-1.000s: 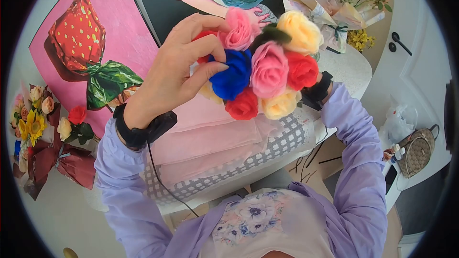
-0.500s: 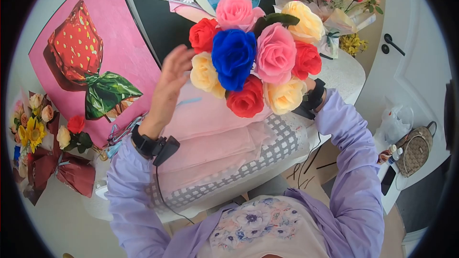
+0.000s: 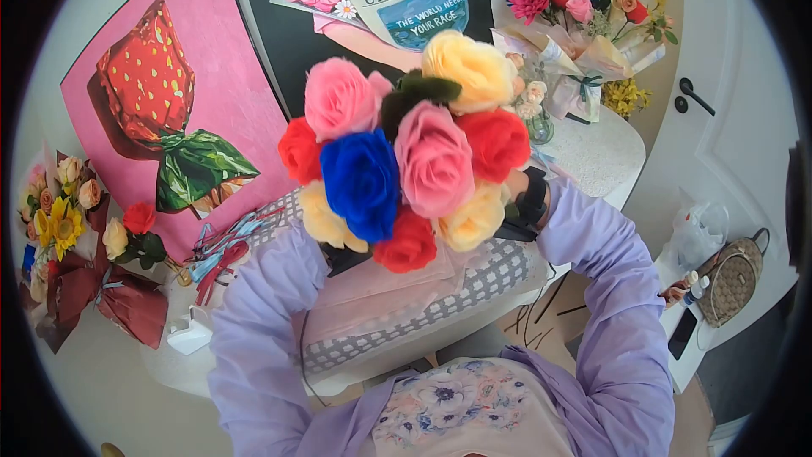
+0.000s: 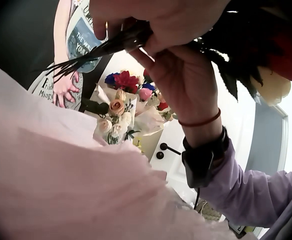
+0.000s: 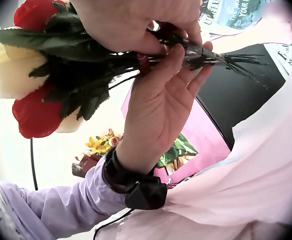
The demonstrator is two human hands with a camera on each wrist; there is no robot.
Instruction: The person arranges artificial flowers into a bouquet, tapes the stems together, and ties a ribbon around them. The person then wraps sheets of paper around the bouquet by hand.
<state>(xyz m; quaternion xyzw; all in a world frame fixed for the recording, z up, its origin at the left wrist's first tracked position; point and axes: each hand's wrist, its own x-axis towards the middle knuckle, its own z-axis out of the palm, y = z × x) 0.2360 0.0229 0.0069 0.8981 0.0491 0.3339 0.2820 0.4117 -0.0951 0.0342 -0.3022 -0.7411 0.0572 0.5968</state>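
A round bouquet of fabric roses, with a blue rose (image 3: 359,186), pink rose (image 3: 434,159) and red and cream ones, faces the head camera and hides most of both hands. Seen from the right wrist, the right hand (image 5: 136,22) grips the stems (image 5: 196,57) below the dark leaves. The left hand (image 5: 158,107) comes from below, its thumb and fingers around the same stems, near a red band. The left wrist view has the bare stem ends (image 4: 81,61) fanning out past the left hand (image 4: 173,22), with the right hand (image 4: 188,82) beside it.
Pink wrapping sheets (image 3: 364,292) lie on the table. Ribbons (image 3: 224,250) and a bouquet in dark red paper (image 3: 131,305) are at left. Behind stand a candy painting (image 3: 144,76), a glass vase (image 3: 540,127) and another wrapped bouquet (image 3: 584,59).
The left hand has left the front of the blue rose and moved behind the bouquet to the stems. The bouquet has shifted left and down in the head view.
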